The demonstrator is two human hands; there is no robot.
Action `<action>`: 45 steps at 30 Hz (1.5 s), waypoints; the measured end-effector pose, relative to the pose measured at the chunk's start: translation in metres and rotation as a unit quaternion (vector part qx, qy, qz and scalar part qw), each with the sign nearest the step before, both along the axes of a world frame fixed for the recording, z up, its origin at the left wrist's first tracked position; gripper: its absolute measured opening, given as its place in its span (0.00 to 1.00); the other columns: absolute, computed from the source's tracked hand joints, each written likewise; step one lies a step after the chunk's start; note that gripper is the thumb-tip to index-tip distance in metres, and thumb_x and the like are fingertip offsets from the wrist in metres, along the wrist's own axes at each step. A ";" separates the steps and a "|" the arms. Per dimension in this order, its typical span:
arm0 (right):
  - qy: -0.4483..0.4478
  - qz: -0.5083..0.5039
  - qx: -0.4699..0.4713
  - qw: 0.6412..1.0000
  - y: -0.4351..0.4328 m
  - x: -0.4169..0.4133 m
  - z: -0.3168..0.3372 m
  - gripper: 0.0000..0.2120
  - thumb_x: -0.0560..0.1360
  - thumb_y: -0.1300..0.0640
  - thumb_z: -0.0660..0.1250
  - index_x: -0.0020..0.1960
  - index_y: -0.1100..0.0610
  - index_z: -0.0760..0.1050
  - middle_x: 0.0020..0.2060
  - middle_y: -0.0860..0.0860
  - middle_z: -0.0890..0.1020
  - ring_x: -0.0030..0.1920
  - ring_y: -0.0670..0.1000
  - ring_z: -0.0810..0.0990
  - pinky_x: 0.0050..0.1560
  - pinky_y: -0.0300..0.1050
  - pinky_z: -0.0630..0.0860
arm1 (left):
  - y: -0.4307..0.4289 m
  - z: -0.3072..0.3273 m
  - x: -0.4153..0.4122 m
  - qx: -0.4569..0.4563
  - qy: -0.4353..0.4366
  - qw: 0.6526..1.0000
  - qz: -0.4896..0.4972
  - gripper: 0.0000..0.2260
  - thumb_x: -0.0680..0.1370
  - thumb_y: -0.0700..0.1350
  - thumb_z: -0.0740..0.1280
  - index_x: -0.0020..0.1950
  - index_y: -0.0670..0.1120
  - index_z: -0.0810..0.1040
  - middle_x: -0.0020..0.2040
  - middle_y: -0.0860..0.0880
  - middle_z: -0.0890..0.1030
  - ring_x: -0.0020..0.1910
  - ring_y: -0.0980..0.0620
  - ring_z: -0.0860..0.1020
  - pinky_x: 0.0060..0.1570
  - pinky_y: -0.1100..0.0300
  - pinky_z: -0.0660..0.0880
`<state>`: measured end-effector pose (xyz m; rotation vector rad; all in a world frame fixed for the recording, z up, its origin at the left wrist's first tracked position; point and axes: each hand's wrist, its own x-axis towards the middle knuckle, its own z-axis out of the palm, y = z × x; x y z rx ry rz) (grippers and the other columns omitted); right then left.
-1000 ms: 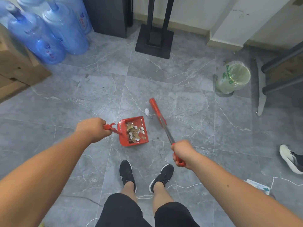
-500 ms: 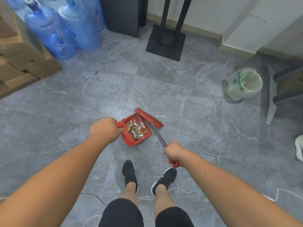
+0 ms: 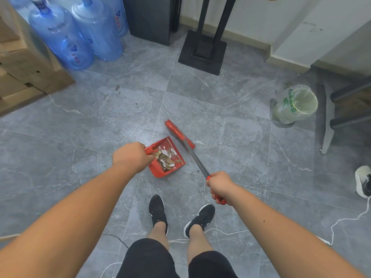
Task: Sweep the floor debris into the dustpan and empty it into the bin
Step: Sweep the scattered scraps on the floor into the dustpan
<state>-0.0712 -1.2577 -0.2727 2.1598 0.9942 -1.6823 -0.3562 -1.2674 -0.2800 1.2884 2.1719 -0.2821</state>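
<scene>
A red dustpan (image 3: 158, 170) hangs over the grey tiled floor, filled with brown and white paper scraps (image 3: 166, 158). My left hand (image 3: 130, 156) is closed around its handle. My right hand (image 3: 219, 186) grips the red end of a brush (image 3: 179, 134) with a grey metal shaft; the red brush head lies just beyond the pan's far right edge. The bin (image 3: 295, 104), lined with a clear green-printed bag, stands at the right, well apart from both hands.
Blue water bottles (image 3: 66, 41) and wooden crates (image 3: 22, 65) stand at the far left. A black stand base (image 3: 202, 51) sits ahead, grey table legs (image 3: 329, 125) at the right. White cables (image 3: 341, 221) trail near my feet, and a white shoe (image 3: 362, 181) lies at the right edge.
The brush swept the last white scrap into the dustpan, then swung back out past the pan's right edge. The pan's handle has tilted up in my left hand.
</scene>
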 end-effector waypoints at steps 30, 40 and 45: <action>-0.040 -0.020 -0.029 0.999 -0.051 -0.006 -0.018 0.10 0.75 0.67 0.56 0.54 0.69 0.71 0.26 0.60 0.75 0.21 0.51 0.67 0.24 0.37 0.64 | -0.034 0.005 -0.060 -0.038 0.004 0.995 -0.092 0.18 0.74 0.62 0.66 0.38 0.48 0.79 0.36 0.51 0.82 0.36 0.50 0.80 0.37 0.58 0.76; 0.078 -0.153 -0.118 0.978 -0.061 -0.019 0.002 0.07 0.80 0.60 0.60 0.43 0.56 0.70 0.26 0.52 0.70 0.22 0.46 0.67 0.20 0.32 0.63 | -0.041 -0.003 -0.067 -0.043 0.006 0.994 -0.096 0.18 0.75 0.63 0.65 0.39 0.49 0.79 0.36 0.51 0.81 0.36 0.51 0.79 0.38 0.59 0.75; 0.106 -0.162 -0.141 0.971 -0.038 -0.013 0.030 0.04 0.81 0.59 0.60 0.47 0.56 0.69 0.28 0.51 0.70 0.20 0.44 0.67 0.18 0.33 0.63 | -0.046 0.000 -0.066 -0.041 0.018 0.994 -0.101 0.17 0.74 0.62 0.65 0.38 0.50 0.79 0.36 0.52 0.81 0.37 0.50 0.80 0.39 0.58 0.77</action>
